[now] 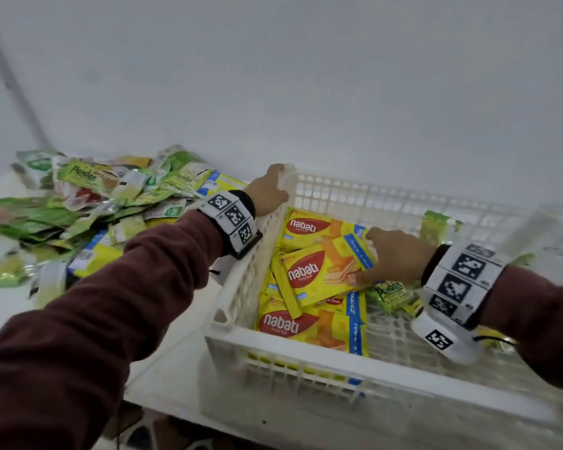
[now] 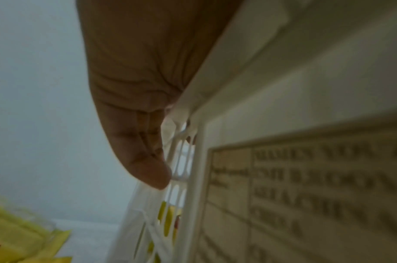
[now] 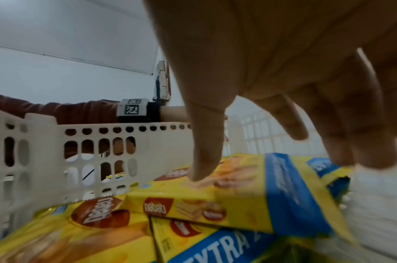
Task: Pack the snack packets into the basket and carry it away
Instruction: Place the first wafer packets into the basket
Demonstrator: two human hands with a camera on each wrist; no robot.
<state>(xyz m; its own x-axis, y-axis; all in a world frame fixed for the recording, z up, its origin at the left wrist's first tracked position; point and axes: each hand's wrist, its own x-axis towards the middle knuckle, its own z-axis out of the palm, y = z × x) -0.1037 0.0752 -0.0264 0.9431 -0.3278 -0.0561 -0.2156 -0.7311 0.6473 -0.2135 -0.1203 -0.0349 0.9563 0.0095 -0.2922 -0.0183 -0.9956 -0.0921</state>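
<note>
The left hand (image 1: 268,193) grips the far left corner of the white plastic lattice basket (image 1: 387,196), which stands on the white table (image 1: 186,345) just beside a loose heap of green and yellow snack packets (image 1: 88,206). Inside the basket, the right hand (image 1: 397,258) is on the blue end of the topmost yellow wafer packet (image 1: 319,274), thumb tip on its face and fingers draped over its far edge. I cannot tell whether it is grasping the packet or only touching it.

Plain packing room: white table (image 1: 176,349), white wall (image 1: 306,76), heaped snack packets (image 1: 88,203).
</note>
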